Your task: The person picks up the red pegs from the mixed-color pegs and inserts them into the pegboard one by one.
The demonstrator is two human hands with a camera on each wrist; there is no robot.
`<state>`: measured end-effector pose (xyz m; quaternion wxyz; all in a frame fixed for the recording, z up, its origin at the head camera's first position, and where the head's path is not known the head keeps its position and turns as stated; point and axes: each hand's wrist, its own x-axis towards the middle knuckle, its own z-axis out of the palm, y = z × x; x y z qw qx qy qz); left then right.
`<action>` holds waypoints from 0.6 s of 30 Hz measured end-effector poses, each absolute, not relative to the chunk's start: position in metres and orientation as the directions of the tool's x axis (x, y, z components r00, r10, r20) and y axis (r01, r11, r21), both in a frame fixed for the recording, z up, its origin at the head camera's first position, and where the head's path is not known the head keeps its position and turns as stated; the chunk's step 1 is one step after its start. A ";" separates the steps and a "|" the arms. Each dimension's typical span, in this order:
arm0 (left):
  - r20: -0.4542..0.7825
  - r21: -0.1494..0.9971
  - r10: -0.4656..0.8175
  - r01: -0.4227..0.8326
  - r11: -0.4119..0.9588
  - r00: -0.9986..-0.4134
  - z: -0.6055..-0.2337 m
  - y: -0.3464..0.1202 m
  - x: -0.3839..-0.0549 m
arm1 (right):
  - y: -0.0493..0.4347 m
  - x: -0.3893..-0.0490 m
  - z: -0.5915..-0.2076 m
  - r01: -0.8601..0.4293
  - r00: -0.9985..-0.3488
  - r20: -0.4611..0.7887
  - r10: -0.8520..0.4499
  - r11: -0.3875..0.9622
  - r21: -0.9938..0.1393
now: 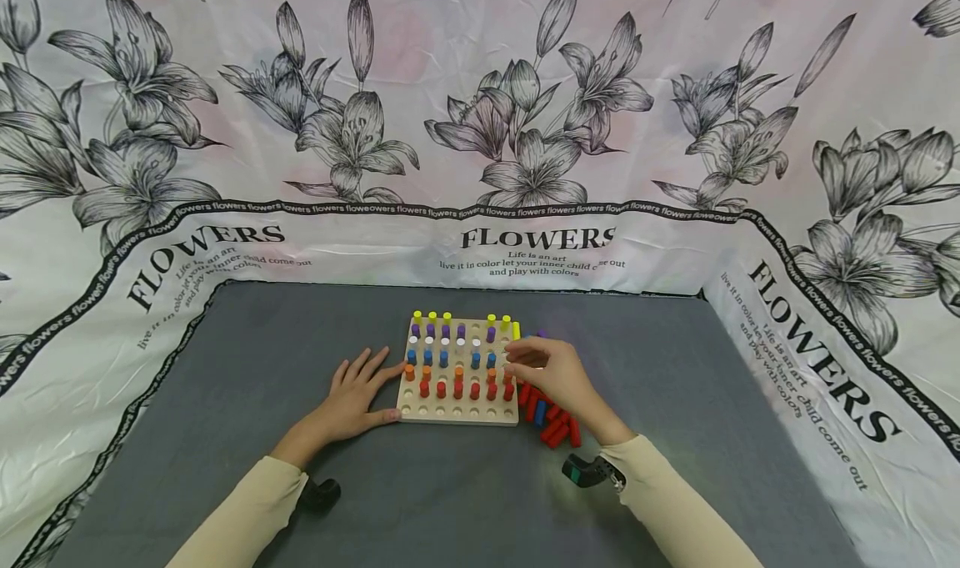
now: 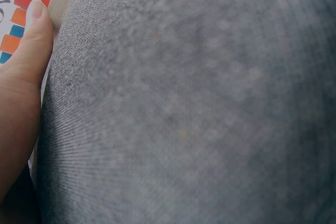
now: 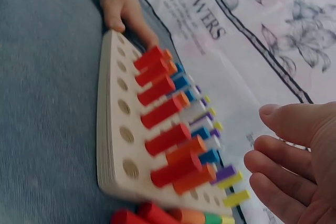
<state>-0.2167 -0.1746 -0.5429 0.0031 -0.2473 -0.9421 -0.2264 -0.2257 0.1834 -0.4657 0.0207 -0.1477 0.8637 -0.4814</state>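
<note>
A wooden pegboard (image 1: 459, 420) stands on the grey cloth, with upright pegs in rows of yellow, purple, white, blue, orange and red. Its front row shows bare holes. My left hand (image 1: 348, 401) lies spread at the board's left side, with thumb and index finger touching the edge; the left wrist view shows its thumb (image 2: 35, 38) along the board. Over the right end hovers my right hand (image 3: 294, 156), its fingers loosely bent, with nothing seen between thumb and fingers. Beside the red pegs (image 3: 163, 111), the right wrist view shows it apart from the board.
Loose pegs (image 1: 557, 429), mostly red with a blue one among them, lie in a heap at the board's right side, partly under the right hand. A grey cloth (image 1: 465, 501) covers the table. Flower-printed sheeting (image 1: 375, 247) surrounds its back and sides.
</note>
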 end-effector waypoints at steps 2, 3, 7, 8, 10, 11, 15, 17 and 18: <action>0.142 0.430 0.466 0.479 0.766 -0.873 -0.544 -0.175 -0.217 | 0.190 -0.226 -0.467 -0.223 -0.961 0.099 -0.258 0.510 -0.831; 0.147 0.435 0.466 0.480 0.762 -0.873 -0.544 -0.175 -0.217 | 0.193 -0.226 -0.468 -0.219 -0.963 0.096 -0.253 0.520 -0.825; 0.132 0.439 0.465 0.472 0.765 -0.876 -0.547 -0.175 -0.217 | 0.204 -0.226 -0.472 -0.212 -0.966 0.085 -0.244 0.561 -0.800; 0.122 0.440 0.465 0.467 0.767 -0.877 -0.547 -0.176 -0.217 | 0.206 -0.226 -0.473 -0.212 -0.966 0.083 -0.245 0.570 -0.794; 0.115 0.434 0.464 0.465 0.772 -0.878 -0.547 -0.175 -0.217 | 0.212 -0.226 -0.477 -0.207 -0.966 0.071 -0.249 0.580 -0.788; 0.115 0.432 0.462 0.464 0.773 -0.879 -0.547 -0.175 -0.217 | 0.214 -0.226 -0.478 -0.200 -0.967 0.062 -0.248 0.582 -0.788; 0.112 0.425 0.456 0.457 0.781 -0.883 -0.544 -0.174 -0.217 | 0.223 -0.228 -0.487 -0.193 -0.965 0.036 -0.262 0.605 -0.773; 0.103 0.423 0.455 0.453 0.785 -0.885 -0.544 -0.174 -0.218 | 0.227 -0.229 -0.491 -0.193 -0.963 0.027 -0.270 0.614 -0.765; 0.103 0.424 0.455 0.453 0.785 -0.885 -0.545 -0.175 -0.218 | 0.228 -0.230 -0.492 -0.193 -0.962 0.023 -0.272 0.617 -0.763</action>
